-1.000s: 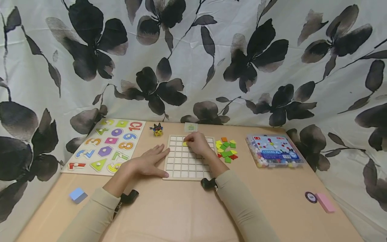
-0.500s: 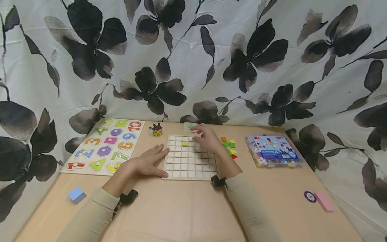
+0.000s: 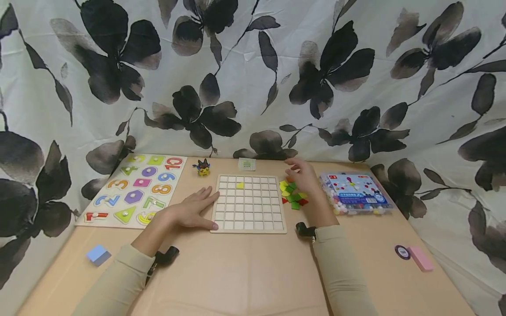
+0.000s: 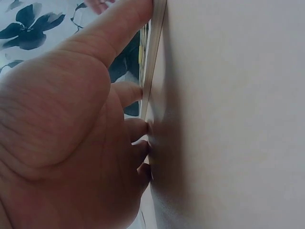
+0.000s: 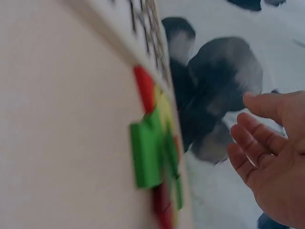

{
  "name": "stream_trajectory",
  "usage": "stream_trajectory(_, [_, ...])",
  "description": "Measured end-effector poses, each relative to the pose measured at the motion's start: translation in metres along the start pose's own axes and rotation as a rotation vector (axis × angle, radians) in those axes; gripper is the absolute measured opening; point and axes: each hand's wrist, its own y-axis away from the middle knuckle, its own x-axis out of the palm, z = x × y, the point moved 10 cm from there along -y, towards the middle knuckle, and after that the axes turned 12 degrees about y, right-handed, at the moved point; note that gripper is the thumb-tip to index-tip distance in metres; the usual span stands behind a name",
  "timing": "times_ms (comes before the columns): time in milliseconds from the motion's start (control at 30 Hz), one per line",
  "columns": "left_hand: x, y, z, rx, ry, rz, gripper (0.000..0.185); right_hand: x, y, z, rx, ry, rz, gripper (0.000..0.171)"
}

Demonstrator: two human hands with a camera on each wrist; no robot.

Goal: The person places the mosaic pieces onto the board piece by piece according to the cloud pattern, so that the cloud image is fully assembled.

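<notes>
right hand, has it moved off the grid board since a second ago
Yes. The right hand has moved right, off the grid board, and now hovers open over the pile of coloured tiles beside it.

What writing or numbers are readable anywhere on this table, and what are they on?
"10", "9", "8", "3", "6", "2" and "7": coloured number pieces on the puzzle board, left of the left hand; its other pieces are shapes or unclear.
Plastic box lid, beyond the right hand: print too small to read.
Card behind the grid tray: too small.
Round token: blurred.
</notes>
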Motion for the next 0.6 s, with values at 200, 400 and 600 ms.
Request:
stream_trajectory(200, [-0.001, -0.003, 0.002, -0.004, -0.012, 0.000, 0.110, 0.013, -0.002, -0.035, 0.144, -0.067, 0.075, 0.039])
stream_trajectory(400, [-0.001, -0.002, 0.000, -0.004, -0.007, 0.001, 0.110, 0.024, -0.007, -0.045, 0.046, 0.096, 0.074, 0.035])
stream_trajectory(600, [-0.001, -0.001, -0.001, -0.010, 0.008, -0.002, 0.110, 0.031, -0.009, -0.046, -0.017, 0.245, 0.054, 0.030])
